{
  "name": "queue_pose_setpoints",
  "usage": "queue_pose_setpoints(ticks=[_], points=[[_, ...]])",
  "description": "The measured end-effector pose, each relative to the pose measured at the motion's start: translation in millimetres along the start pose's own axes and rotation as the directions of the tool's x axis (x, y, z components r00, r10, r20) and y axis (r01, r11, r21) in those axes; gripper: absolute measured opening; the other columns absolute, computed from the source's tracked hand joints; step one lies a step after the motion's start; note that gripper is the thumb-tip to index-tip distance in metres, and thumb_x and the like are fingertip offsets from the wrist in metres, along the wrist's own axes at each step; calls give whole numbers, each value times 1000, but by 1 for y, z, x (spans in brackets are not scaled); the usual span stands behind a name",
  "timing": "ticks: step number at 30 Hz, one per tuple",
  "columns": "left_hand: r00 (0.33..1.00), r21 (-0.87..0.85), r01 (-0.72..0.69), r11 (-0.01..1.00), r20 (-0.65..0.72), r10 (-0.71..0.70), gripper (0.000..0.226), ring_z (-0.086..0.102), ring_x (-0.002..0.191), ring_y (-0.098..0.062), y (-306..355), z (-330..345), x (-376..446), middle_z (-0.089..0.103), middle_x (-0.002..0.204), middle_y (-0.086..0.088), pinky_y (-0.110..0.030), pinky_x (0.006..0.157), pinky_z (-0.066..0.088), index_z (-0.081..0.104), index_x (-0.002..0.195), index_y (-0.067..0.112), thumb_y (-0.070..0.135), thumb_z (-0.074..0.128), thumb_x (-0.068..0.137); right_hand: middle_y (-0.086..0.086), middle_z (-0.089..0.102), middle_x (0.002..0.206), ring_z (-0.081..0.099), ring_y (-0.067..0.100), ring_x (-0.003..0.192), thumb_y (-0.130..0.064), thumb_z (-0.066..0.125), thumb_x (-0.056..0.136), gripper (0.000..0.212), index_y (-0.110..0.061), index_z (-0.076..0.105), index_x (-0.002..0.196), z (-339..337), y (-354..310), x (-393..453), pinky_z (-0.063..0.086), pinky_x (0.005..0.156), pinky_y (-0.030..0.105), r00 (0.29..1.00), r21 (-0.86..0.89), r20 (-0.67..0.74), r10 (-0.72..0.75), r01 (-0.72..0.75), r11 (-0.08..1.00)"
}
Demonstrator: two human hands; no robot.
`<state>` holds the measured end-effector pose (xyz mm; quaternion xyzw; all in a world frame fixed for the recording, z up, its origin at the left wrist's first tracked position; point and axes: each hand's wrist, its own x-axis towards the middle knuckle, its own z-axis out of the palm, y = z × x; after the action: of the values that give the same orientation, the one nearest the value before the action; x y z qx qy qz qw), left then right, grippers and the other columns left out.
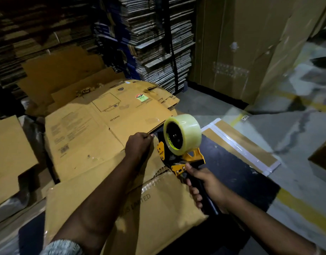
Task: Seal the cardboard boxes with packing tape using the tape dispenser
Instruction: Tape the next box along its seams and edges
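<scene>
The right hand (206,186) holds the tape dispenser (178,155) by its black handle, fingers wrapped tight around it and the thumb lying up against the yellow frame. The roll of clear tape (183,134) sits on top of the dispenser, tilted a little toward the left. The dispenser's front end is just above the far edge of the nearest box (140,199), a flattened brown one with part of a printed word ("LIMITED") readable on its face.

The left hand (139,144) is curled into a narrow grip right beside the dispenser's front, fingertips pinched together at the spot where the tape would come off; whether it actually has the tape end between them cannot be told, as the strip is too thin and clear to see. The left forearm crosses over the near box.

Beyond it lies a second flattened box (103,126) with a printed diagram and a red and green sticker. Tall stacks of flat cardboard (158,43) stand behind. To the right, on the floor (296,144), lies a carton piece (241,144) edged with clear tape, close to a small label reading P27 (245,117).
</scene>
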<state>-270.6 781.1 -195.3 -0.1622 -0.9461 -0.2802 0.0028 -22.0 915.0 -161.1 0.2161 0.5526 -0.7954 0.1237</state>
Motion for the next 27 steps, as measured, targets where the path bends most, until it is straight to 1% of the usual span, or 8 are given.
queue_pose_setpoints(ticks=[4, 7, 10, 15, 19, 22, 24, 27], points=[[999, -47, 26, 999, 20, -25, 42, 66, 77, -27, -2, -3, -1, 76, 89, -5, -29, 59, 45, 79, 93, 22, 54, 52, 86, 4, 36, 54, 31, 16, 38, -70, 68, 76, 56, -16, 53, 70, 1, -4, -3, 33, 39, 21, 1000, -51, 2, -23, 23, 998], [1000, -34, 6, 999, -4, -7, 41, 66, 77, -29, -3, -3, -2, 75, 89, -7, -27, 57, 37, 78, 96, 21, 54, 56, 91, 4, 36, 55, 32, 15, 39, -68, 65, 80, 55, -15, 53, 70, -5, -2, -18, 34, 40, 22, 998, -91, 39, -39, 42, 995], [1000, -8, 1, 1000, -17, -1, 40, 63, 73, -25, -3, -1, -3, 75, 89, -5, -26, 57, 37, 78, 99, 21, 53, 56, 94, 5, 36, 55, 32, 16, 40, -64, 63, 86, 54, -12, 52, 73, -12, 12, -40, 34, 42, 23, 996, -95, 56, -64, 69, 993], [999, -7, 0, 1000, 37, 0, 40, 66, 80, -26, -7, 0, -1, 75, 96, -5, -31, 66, 50, 76, 106, 22, 54, 54, 95, 5, 35, 57, 30, 15, 41, -64, 63, 84, 53, -14, 52, 74, -10, 22, -62, 33, 40, 21, 999, -45, 33, -44, 45, 998], [1000, 41, 26, 999, -8, -25, 38, 65, 81, -24, -5, 3, -1, 74, 98, -4, -33, 72, 53, 75, 109, 23, 52, 54, 96, 7, 32, 57, 30, 16, 41, -59, 64, 88, 52, -10, 50, 76, -16, 33, -84, 31, 41, 22, 998, -24, 37, -42, 43, 999], [1000, 46, 20, 999, -7, -19, 37, 65, 85, -24, -6, 5, -1, 74, 101, -4, -39, 81, 56, 73, 112, 23, 50, 53, 97, 7, 32, 57, 30, 16, 40, -60, 67, 83, 54, -8, 51, 79, -25, 48, -109, 32, 41, 22, 999, 26, 29, -20, 19, 999], [1000, 61, 10, 998, -13, -9, 37, 65, 86, -24, -6, 4, -1, 73, 101, -3, -40, 82, 56, 72, 113, 25, 52, 52, 96, 7, 33, 55, 31, 14, 38, -58, 68, 80, 52, -8, 53, 77, -28, 55, -128, 33, 38, 21, 1000, 35, 9, -9, 8, 999], [1000, 66, -14, 998, -9, 15, 41, 65, 91, -29, -7, 3, -2, 73, 104, -4, -43, 84, 56, 71, 111, 28, 58, 49, 94, 7, 32, 53, 32, 13, 36, -57, 70, 76, 53, -7, 53, 74, -29, 61, -147, 29, 37, 22, 1000, 38, -9, 6, -6, 999]])
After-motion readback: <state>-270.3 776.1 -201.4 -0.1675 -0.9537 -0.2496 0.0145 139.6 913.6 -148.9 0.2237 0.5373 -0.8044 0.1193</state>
